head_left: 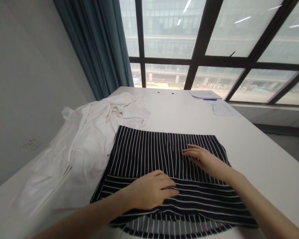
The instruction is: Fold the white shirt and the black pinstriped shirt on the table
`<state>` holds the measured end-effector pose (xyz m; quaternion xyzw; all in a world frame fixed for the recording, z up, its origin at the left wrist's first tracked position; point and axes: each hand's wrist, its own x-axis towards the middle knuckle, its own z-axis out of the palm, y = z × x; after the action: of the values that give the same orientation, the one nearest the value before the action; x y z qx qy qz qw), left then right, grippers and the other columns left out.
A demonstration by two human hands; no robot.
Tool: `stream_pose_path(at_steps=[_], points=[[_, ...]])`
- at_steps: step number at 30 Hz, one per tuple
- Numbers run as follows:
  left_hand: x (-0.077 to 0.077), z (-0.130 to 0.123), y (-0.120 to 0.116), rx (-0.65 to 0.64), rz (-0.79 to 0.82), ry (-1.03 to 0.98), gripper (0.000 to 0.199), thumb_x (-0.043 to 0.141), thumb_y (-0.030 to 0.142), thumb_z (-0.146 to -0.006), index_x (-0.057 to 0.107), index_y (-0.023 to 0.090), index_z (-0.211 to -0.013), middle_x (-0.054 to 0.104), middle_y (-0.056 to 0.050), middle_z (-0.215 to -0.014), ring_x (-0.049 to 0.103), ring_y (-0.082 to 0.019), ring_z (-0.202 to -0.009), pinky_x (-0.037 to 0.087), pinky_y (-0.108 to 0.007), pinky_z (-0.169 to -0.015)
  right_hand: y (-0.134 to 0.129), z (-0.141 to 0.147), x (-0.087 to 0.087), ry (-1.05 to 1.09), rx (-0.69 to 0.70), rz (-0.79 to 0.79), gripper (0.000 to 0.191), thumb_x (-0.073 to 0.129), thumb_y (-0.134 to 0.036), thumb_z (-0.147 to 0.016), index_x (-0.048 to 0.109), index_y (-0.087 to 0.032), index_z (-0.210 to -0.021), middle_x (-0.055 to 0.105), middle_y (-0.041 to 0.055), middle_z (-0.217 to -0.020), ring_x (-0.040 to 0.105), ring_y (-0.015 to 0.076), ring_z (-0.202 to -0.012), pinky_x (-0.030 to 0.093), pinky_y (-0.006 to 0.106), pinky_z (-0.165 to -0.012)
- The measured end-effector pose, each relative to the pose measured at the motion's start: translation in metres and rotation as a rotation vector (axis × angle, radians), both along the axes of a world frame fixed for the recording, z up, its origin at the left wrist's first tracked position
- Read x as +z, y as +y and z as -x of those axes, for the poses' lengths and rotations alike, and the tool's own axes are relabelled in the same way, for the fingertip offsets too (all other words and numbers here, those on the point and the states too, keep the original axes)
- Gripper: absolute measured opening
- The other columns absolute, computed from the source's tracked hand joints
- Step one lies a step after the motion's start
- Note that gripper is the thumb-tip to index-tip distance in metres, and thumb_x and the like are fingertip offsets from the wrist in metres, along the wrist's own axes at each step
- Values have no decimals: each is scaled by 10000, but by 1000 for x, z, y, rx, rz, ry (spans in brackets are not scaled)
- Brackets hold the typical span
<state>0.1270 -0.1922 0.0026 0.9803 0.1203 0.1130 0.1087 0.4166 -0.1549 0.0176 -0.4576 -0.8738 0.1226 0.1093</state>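
Observation:
A black garment with white stripes, which looks like a skirt (147,151), lies spread flat on the white table. Its stripes run lengthwise on the far part and crosswise on a wide band (204,197) nearer me. At the near edge the opening gapes and shows the greyish inside. My left hand (153,190) rests palm down over the seam and the band, fingers stretched to the right and holding nothing. Farther up and to the right, my right hand (205,160) is on or just above the lengthwise stripes, its fingers apart and nothing in them.
White crumpled cloth (89,132) covers the table's left side, partly beside the garment. Papers (204,94), a blue pen (210,99) and another sheet (225,109) lie at the far right of the table (169,113). A curtain (102,43) and windows stand behind.

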Motion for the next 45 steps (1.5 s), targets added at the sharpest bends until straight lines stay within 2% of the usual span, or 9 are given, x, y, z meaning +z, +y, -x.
stream_pose_path(at_steps=[3,7,13,23,29,32,35,39,45], points=[[-13,-7,-8,-3,42,73,416,463,270,-972,475,269,-1388,429,-56,-1508,376,-234,-1393,288,-479,-1141,15,38,-9,-44,75,-6,385,458,-212,-960,575,-201,-1326,542,56,-1425,395,244,-1384,374,474,-1116],[-16,0,-10,-9,123,127,457,414,283,-986,402,349,-1438,345,-22,-1560,281,-233,-1448,223,-526,-1164,29,63,-33,-131,34,-59,473,416,-315,-991,432,-214,-1453,356,84,-1551,319,287,-1423,310,550,-1126],[-15,1,-8,-11,163,109,496,434,267,-964,393,399,-1440,321,-6,-1570,265,-234,-1456,213,-546,-1163,56,62,-57,-158,-34,-108,540,301,-485,-1008,322,-286,-1509,292,36,-1580,249,278,-1451,256,560,-1141],[-17,0,-8,0,162,99,496,453,270,-947,420,401,-1425,316,-1,-1572,256,-238,-1459,195,-542,-1172,92,62,-67,-144,-124,-155,572,312,-535,-993,316,-290,-1509,336,33,-1558,320,299,-1420,273,587,-1119],[-18,1,-9,11,166,98,509,460,283,-949,392,382,-1444,326,-9,-1568,260,-238,-1457,194,-544,-1173,77,65,-54,-91,-182,-211,490,328,-373,-1016,379,-205,-1474,352,95,-1554,325,256,-1423,289,516,-1131],[-16,2,-9,16,184,94,509,445,267,-956,380,346,-1455,357,-4,-1553,267,-219,-1454,190,-523,-1182,54,62,-48,-33,-114,-225,412,386,-308,-996,501,-213,-1379,453,88,-1496,378,245,-1394,324,497,-1117],[-13,2,-8,28,204,91,516,439,255,-956,371,322,-1463,376,-4,-1543,277,-217,-1450,194,-511,-1186,32,55,-48,-1,-30,-184,396,413,-262,-981,516,-257,-1362,519,58,-1444,421,227,-1365,349,501,-1098],[-11,2,-7,23,213,96,488,440,277,-960,406,381,-1435,363,12,-1549,275,-242,-1451,193,-549,-1174,16,38,-53,-23,-71,-153,402,407,-329,-995,503,-268,-1380,492,45,-1470,375,246,-1395,327,531,-1105],[-10,1,-6,19,230,116,480,440,292,-961,412,414,-1424,339,16,-1562,209,-273,-1472,197,-593,-1155,16,23,-59,-40,-124,-154,421,353,-336,-1016,463,-270,-1417,465,16,-1491,323,245,-1423,291,537,-1127]])
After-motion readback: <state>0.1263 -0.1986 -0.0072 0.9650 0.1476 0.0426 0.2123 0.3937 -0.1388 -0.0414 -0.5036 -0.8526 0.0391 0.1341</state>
